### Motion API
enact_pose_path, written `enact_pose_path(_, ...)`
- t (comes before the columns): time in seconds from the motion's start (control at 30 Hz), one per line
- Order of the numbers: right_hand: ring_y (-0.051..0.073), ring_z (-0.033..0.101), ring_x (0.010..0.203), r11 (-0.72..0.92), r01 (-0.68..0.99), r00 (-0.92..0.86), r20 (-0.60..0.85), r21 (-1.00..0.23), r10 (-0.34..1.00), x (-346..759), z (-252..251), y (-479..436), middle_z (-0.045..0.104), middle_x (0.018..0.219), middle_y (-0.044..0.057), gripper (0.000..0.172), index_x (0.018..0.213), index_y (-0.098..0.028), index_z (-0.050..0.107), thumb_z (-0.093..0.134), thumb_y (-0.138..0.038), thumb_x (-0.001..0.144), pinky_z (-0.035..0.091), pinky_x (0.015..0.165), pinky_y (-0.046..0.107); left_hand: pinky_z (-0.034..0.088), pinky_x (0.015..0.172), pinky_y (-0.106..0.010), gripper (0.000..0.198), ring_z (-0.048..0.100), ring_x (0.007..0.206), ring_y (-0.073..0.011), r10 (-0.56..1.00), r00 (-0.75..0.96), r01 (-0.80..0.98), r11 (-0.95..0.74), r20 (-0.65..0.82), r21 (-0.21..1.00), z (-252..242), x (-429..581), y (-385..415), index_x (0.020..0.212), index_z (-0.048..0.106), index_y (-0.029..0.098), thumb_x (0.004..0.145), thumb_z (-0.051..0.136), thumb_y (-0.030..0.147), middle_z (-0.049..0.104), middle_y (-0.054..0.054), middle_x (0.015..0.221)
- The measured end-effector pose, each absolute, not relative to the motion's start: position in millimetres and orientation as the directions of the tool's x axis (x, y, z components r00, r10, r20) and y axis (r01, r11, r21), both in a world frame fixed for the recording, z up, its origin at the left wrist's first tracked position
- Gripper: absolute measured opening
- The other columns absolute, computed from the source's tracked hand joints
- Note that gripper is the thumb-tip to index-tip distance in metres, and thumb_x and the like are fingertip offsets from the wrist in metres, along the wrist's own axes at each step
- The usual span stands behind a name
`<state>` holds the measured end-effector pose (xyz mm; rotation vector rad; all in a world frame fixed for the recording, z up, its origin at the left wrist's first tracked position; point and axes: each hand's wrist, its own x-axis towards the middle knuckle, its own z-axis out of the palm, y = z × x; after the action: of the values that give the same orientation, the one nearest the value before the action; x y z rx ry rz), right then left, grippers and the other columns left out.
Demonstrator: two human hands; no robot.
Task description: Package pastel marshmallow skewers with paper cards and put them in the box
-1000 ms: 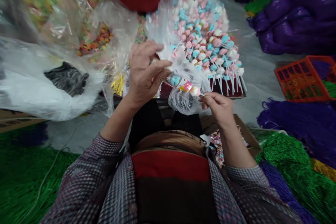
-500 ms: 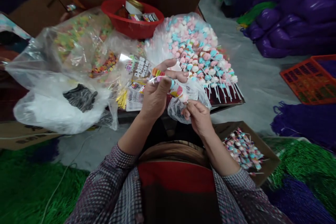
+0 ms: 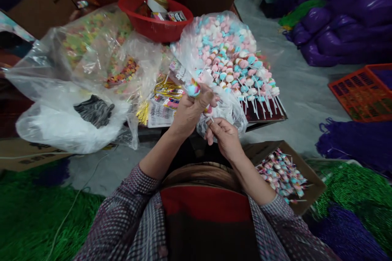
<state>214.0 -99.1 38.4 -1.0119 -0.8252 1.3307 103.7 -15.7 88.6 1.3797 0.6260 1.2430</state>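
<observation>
My left hand is wrapped round a marshmallow lollipop in a clear printed wrapper. Blue, yellow and pink candy shows above my fingers, and the loose wrapper end points up and away. Just below, my right hand pinches the lower end of the same lollipop, at its stick. Beyond my hands lies a pile of unwrapped marshmallow lollipops with white sticks toward me. Flat printed wrappers and gold twist ties lie on the table left of my left hand.
Clear bags of coloured candy fill the table's left side. A red plastic basin stands at the back. Low on the right, a cardboard box contains wrapped lollipops. An orange crate and purple and green bundles lie on the floor.
My left hand has closed round the lollipop, covering most of the candy, and the wrapper end now stands up past it. My right hand has shifted slightly left, still pinching the lower end.
</observation>
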Motion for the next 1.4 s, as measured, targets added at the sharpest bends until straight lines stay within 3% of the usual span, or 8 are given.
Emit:
enact_pose_path(0.13,0.008,0.049,0.036,-0.030,-0.441,0.090,-0.077,-0.897,0.993,209.0,43.5,-98.3,0.060,0.049,-0.009,0.036,0.084,-0.022,0.066,0.076,-0.057,0.084,0.048,0.050,0.025,0.057,0.067,-0.028,0.042,0.070,0.075,-0.0132,0.889,0.398,-0.261,-0.125,0.225,0.957,68.4,101.8,-26.9,0.098,0.062,0.024,0.084,0.074,0.062,0.072,0.000,0.086)
enact_pose_path(0.3,0.007,0.038,0.033,-0.057,-0.391,0.084,-0.097,-0.919,0.992,210.8,38.9,-100.0,0.045,0.038,-0.013,0.036,0.091,-0.022,0.073,0.076,-0.058,0.083,0.051,0.053,0.026,0.059,0.084,-0.033,0.065,0.072,0.109,-0.0218,0.889,0.349,-0.316,-0.187,0.297,0.930,72.4,82.5,-15.6,0.123,0.061,0.029,0.081,0.064,0.078,0.074,-0.010,0.116)
enact_pose_path(0.4,0.006,0.037,0.033,-0.072,-0.303,0.095,-0.105,-0.950,0.990,211.9,35.1,-101.4,0.045,0.039,-0.013,0.037,0.092,-0.022,0.077,0.076,-0.058,0.082,0.051,0.052,0.026,0.058,0.087,-0.034,0.056,0.072,0.111,-0.0208,0.906,0.294,-0.276,-0.223,0.303,0.935,84.0,73.4,-0.1,0.124,0.061,0.031,0.093,0.048,0.075,0.075,-0.008,0.108)
enact_pose_path(0.63,0.005,0.035,0.030,-0.102,-0.222,0.080,-0.122,-0.970,0.989,206.0,44.9,-101.9,0.042,0.037,-0.014,0.043,0.090,-0.022,0.075,0.071,-0.064,0.084,0.049,0.048,0.024,0.055,0.067,-0.029,0.042,0.071,0.080,-0.0144,0.956,0.251,-0.396,-0.041,0.150,0.917,60.1,93.6,-20.2,0.122,0.060,0.029,0.092,0.066,0.059,0.065,0.003,0.076)
enact_pose_path(0.9,0.006,0.040,0.036,-0.097,-0.163,0.137,-0.120,-0.982,0.983,210.1,37.8,-101.0,0.048,0.041,-0.011,0.036,0.090,-0.022,0.078,0.074,-0.057,0.084,0.044,0.046,0.023,0.058,0.085,-0.034,0.065,0.070,0.118,-0.0217,0.909,0.307,-0.245,-0.211,0.282,0.946,66.3,65.3,3.3,0.130,0.058,0.032,0.093,0.038,0.081,0.070,-0.008,0.128)
enact_pose_path(1.2,0.009,0.053,0.049,0.093,0.221,0.302,0.159,-0.971,0.940,201.8,36.4,-94.8,0.074,0.073,-0.001,0.023,0.095,-0.025,0.080,0.073,-0.044,0.086,0.052,0.054,0.028,0.057,0.097,-0.038,0.041,0.070,0.081,-0.0156,0.965,0.255,-0.500,0.076,0.063,0.863,68.8,76.9,-7.3,0.117,0.062,0.025,0.095,0.056,0.059,0.056,0.004,0.068)
enact_pose_path(1.3,0.007,0.040,0.038,-0.008,-0.080,0.157,-0.021,-0.997,0.987,201.0,39.0,-99.3,0.055,0.050,-0.009,0.027,0.091,-0.024,0.076,0.072,-0.051,0.087,0.050,0.049,0.025,0.058,0.094,-0.042,0.037,0.067,0.069,-0.0161,0.938,0.346,-0.548,0.214,-0.014,0.809,76.5,78.3,-11.8,0.112,0.065,0.024,0.092,0.062,0.055,0.049,0.006,0.058)
enact_pose_path(1.4,0.004,0.023,0.028,-0.280,-0.492,-0.218,-0.194,-0.824,0.956,200.2,41.1,-103.2,0.031,0.036,-0.016,0.031,0.085,-0.024,0.070,0.072,-0.055,0.088,0.048,0.045,0.022,0.059,0.091,-0.046,0.041,0.068,0.068,-0.0193,0.888,0.460,-0.508,0.290,-0.029,0.811,73.1,73.5,-7.7,0.110,0.066,0.024,0.087,0.066,0.057,0.049,0.006,0.055)
